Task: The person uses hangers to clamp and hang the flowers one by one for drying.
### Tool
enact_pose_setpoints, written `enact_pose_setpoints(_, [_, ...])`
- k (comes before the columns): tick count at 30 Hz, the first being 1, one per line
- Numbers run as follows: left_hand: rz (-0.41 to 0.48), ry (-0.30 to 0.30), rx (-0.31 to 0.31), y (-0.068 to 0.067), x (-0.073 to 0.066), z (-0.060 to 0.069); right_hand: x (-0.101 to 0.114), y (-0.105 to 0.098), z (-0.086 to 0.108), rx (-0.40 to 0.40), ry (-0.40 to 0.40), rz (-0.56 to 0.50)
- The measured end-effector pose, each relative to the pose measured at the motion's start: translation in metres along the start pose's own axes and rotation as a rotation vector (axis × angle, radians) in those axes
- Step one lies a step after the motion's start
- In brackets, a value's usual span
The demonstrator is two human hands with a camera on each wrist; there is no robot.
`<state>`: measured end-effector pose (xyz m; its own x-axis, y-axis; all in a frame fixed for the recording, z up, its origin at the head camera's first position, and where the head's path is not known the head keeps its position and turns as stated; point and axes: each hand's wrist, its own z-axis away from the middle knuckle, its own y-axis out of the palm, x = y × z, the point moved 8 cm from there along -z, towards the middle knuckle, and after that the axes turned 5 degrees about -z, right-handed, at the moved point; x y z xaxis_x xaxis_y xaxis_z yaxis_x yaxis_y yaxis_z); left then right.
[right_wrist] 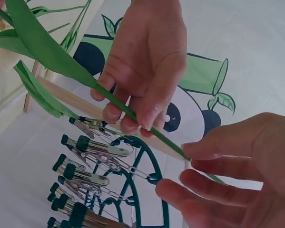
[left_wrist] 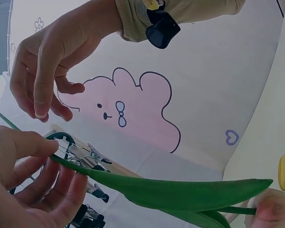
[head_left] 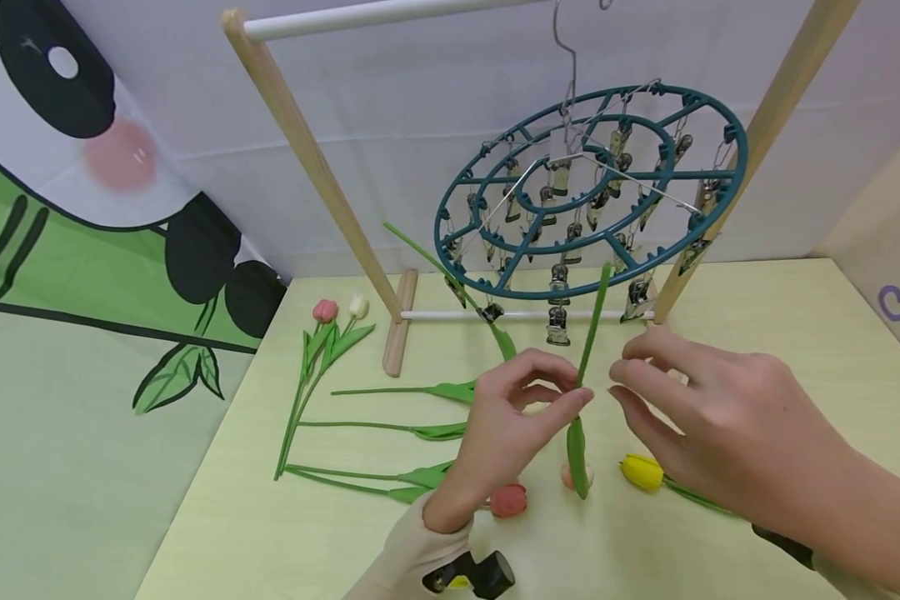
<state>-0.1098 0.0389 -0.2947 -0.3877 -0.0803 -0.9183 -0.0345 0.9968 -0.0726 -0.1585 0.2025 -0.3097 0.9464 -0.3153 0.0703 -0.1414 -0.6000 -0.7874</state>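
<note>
My left hand (head_left: pixel 513 417) pinches the green stem (head_left: pixel 592 333) of a tulip between thumb and fingertips; its pale pink head (head_left: pixel 567 475) hangs down, leaf below the fingers. My right hand (head_left: pixel 735 425) is just right of the stem, fingers bent loosely, holding nothing that shows. The left wrist view shows a gap between the right hand (left_wrist: pixel 52 61) and the stem (left_wrist: pixel 68 164). Over both hands hangs a round teal rack (head_left: pixel 570 248) with metal clips (head_left: pixel 558 325). Another green stem (head_left: pixel 427 258) slants at the rack's left side by a clip, its lower part behind my left hand.
Several tulips lie on the table (head_left: pixel 217 500) at the left, among them a pink one (head_left: pixel 325 311) and a red one (head_left: pixel 508 500). A yellow tulip (head_left: pixel 641 472) lies under my right hand. The wooden frame (head_left: pixel 307 158) stands around the rack, its foot (head_left: pixel 399 333) on the table.
</note>
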Motion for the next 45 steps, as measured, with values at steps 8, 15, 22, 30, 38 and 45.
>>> enact_pose_setpoints(8, [0.012, 0.038, -0.07, -0.012, 0.0, 0.001, 0.049, -0.057, -0.07, -0.033, 0.088, -0.069])
enact_pose_setpoints(15, [-0.011, 0.074, -0.111, -0.02, -0.002, 0.001, 0.048, -0.054, -0.079, -0.071, 0.198, -0.169])
enact_pose_setpoints(22, [0.003, 0.044, -0.156, -0.025, 0.004, 0.002, 0.036, -0.036, -0.081, -0.088, 0.29, -0.252])
enact_pose_setpoints(30, [0.025, 0.046, -0.187, -0.03, 0.007, 0.001, 0.02, -0.019, -0.084, -0.126, 0.369, -0.331])
enact_pose_setpoints(38, [0.035, 0.045, -0.214, -0.035, 0.01, -0.001, 0.009, -0.004, -0.09, -0.123, 0.438, -0.401])
enact_pose_setpoints(45, [0.025, 0.039, -0.215, -0.037, 0.012, -0.004, 0.008, -0.004, -0.092, -0.122, 0.435, -0.462])
